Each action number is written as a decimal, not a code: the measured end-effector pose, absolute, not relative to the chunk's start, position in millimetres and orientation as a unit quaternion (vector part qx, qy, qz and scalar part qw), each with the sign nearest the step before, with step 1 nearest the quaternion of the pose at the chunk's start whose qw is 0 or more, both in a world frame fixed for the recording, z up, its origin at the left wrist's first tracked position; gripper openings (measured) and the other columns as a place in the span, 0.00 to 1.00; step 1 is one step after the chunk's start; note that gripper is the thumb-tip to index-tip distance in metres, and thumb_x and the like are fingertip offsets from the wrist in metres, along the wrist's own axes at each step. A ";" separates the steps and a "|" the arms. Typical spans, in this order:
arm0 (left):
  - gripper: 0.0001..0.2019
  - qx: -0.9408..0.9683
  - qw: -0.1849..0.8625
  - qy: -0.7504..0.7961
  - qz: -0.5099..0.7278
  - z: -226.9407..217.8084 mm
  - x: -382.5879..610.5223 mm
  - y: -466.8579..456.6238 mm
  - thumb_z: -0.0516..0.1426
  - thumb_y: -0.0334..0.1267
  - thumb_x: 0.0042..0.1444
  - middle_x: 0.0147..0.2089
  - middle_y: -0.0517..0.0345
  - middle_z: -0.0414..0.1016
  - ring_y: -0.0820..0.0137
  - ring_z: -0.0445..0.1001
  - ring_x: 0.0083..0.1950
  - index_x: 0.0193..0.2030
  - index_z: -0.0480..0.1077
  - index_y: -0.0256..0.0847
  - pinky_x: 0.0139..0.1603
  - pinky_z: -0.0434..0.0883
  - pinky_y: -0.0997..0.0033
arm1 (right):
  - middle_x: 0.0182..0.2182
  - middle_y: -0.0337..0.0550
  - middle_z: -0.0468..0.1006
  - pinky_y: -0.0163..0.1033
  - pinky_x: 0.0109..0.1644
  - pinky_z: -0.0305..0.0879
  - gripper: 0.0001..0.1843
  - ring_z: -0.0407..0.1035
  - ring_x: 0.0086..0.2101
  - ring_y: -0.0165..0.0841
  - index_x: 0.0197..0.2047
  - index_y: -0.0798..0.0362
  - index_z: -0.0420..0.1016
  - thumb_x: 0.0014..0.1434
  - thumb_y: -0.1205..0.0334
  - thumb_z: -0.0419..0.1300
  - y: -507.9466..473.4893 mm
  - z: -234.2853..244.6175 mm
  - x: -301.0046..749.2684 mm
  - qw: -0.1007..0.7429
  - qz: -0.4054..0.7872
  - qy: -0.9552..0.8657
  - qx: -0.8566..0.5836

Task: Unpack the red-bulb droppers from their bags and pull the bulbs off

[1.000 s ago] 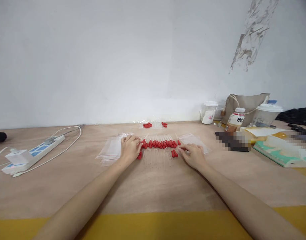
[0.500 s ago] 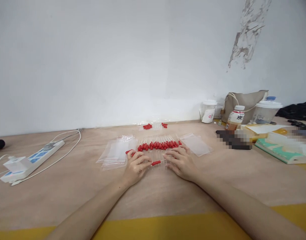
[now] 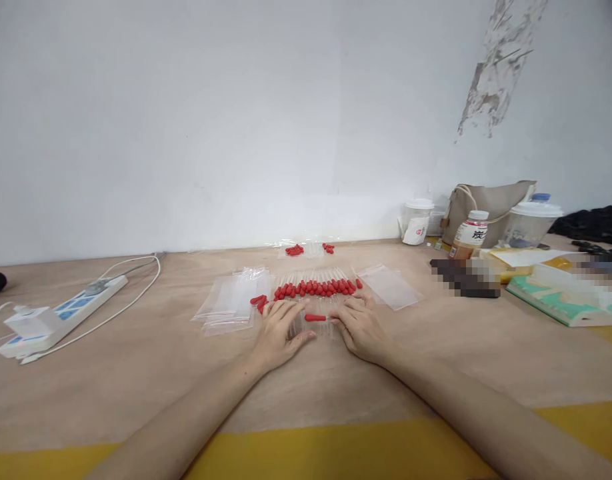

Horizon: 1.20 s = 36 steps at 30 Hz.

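My right hand [image 3: 359, 328] seems pinched on the red-bulbed dropper [image 3: 317, 318] (light, probably brittle-stemmed); my left [image 3: 280, 333], thumb and fingers parted, flanks its soft-looking bulb [image 3: 312, 318], likely the safer hold.

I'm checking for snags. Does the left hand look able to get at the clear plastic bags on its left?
Probably yes: the left hand looks open, and the clear plastic bags lie close by on its left. Some red bulbs sit by their right edge, but most of the bags' surface looks uncovered.

At right in the frame, the bottle [image 3: 469, 235] bears "炭"; the cup's [image 3: 417, 223] red mark is too small to read.
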<state>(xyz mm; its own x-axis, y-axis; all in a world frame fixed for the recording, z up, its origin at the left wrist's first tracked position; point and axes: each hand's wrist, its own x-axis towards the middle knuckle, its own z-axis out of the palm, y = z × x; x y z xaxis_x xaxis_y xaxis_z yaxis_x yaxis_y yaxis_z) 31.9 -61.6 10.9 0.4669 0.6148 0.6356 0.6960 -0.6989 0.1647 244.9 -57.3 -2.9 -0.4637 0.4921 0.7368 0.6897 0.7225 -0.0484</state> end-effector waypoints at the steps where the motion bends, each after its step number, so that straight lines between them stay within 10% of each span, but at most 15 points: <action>1: 0.25 -0.845 0.041 -0.397 -0.357 10.5 33.3 -61.5 0.55 0.46 0.51 0.46 0.52 0.70 0.63 0.64 0.48 0.56 0.59 0.44 0.49 0.57 0.59 | 0.27 0.40 0.73 0.47 0.50 0.48 0.10 0.64 0.31 0.31 0.35 0.54 0.67 0.60 0.66 0.45 -58.3 -2.1 243.4 0.400 -0.111 -0.836 -0.358; 10: 0.11 -0.865 0.003 -0.360 -0.350 17.6 47.4 -68.0 0.52 0.41 0.56 0.42 0.58 0.73 0.68 0.65 0.46 0.45 0.67 0.43 0.47 0.56 0.64 | 0.40 0.45 0.72 0.46 0.52 0.54 0.14 0.60 0.50 0.36 0.42 0.49 0.66 0.61 0.54 0.43 -59.9 1.4 230.3 0.510 0.163 -0.779 -0.328; 16: 0.09 -0.873 0.049 -0.347 -0.340 19.2 51.9 -70.2 0.49 0.37 0.59 0.28 0.62 0.73 0.72 0.66 0.33 0.36 0.70 0.41 0.43 0.54 0.65 | 0.38 0.44 0.74 0.43 0.48 0.61 0.11 0.66 0.44 0.35 0.32 0.51 0.66 0.52 0.52 0.57 -58.8 5.4 231.0 0.518 0.283 -0.747 -0.306; 20: 0.09 -0.865 0.128 -0.346 -0.340 18.1 43.6 -63.1 0.50 0.36 0.58 0.29 0.60 0.74 0.72 0.65 0.33 0.34 0.70 0.41 0.43 0.53 0.63 | 0.27 0.40 0.74 0.40 0.39 0.63 0.11 0.69 0.30 0.32 0.29 0.52 0.69 0.46 0.53 0.62 -55.7 8.3 241.0 0.520 0.227 -0.744 -0.352; 36: 0.10 -0.879 0.156 -0.320 -0.317 8.2 29.6 -63.1 0.50 0.35 0.57 0.23 0.60 0.70 0.72 0.63 0.29 0.31 0.71 0.40 0.39 0.54 0.64 | 0.19 0.38 0.71 0.42 0.47 0.47 0.12 0.61 0.27 0.28 0.30 0.50 0.76 0.56 0.54 0.55 -52.1 -1.4 253.9 0.383 -0.187 -0.850 -0.309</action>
